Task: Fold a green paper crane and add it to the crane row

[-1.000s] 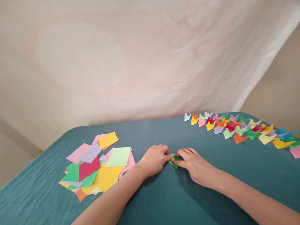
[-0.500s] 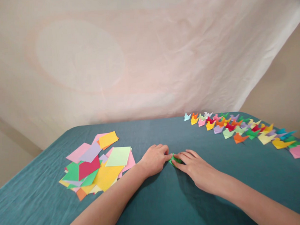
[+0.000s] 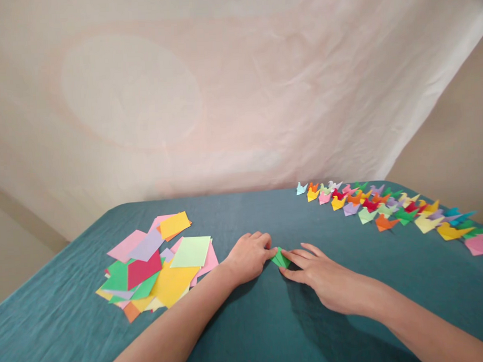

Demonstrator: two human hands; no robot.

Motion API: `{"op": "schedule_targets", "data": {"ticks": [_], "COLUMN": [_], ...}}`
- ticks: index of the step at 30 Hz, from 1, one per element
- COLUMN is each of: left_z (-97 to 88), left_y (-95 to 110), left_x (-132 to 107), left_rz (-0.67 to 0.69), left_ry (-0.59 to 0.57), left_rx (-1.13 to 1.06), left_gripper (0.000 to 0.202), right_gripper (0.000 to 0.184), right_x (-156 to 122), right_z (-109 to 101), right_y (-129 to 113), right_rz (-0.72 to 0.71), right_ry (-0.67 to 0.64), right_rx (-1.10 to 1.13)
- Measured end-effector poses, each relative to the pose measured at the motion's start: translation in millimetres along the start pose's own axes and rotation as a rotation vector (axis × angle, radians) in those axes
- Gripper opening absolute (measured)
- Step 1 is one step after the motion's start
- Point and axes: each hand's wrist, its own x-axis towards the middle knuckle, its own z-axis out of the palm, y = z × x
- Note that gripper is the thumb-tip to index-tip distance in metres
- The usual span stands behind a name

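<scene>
The dark green cloth [image 3: 240, 336] covers the table and provides a flat backing for the paper. To the left, beside the left forearm, loose paper sheets [image 3: 177, 282] lie overlapped in an unsquared pile; this placement probably keeps them within reach yet apart from the working spot.

The green paper [image 3: 280, 258], small and folded, lies on the cloth between the two hands. The left hand [image 3: 251, 259] is mostly closed, fingers curled, its tips on the paper's left corner; this appears to anchor the piece. The right hand [image 3: 323, 276] is partly open, fingers apart, with index finger and thumb touching the paper's right side, likely to steady or flatten it. Whether the right fingers grip it cannot be told.

Farther off at right, folded paper birds [image 3: 367, 214] stand in slanting rows, presumably spaced to prevent crushing. Behind the table hangs a pale curtain [image 3: 238, 96].
</scene>
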Motion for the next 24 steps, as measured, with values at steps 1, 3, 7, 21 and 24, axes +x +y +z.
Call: {"op": "schedule_targets", "data": {"ticks": [1,3,7,21,24], "left_z": [0.3,1.5,4.9,3.8,1.2], "left_y": [0,0,0,8,9], "left_x": [0,0,0,2,2], "left_rz": [0.001,0.003,0.02,0.09,0.102], "left_ry": [0.003,0.011,0.028,0.065,0.054], "left_rx": [0.002,0.002,-0.006,0.004,0.01], "left_gripper": [0.028,0.028,0.024,0.019,0.019], "right_gripper": [0.076,0.077,0.077,0.073,0.072], "right_x": [-1,-1,-2,-1,0], "right_z": [-1,-3,-7,-9,-11], "right_y": [2,6,15,14,12], "right_rz": [-0.005,-0.018,-0.037,-0.004,-0.004], "right_ry": [-0.004,-0.019,-0.103,-0.098,-0.084], "right_rx": [0.022,0.069,0.147,0.181,0.165]}}
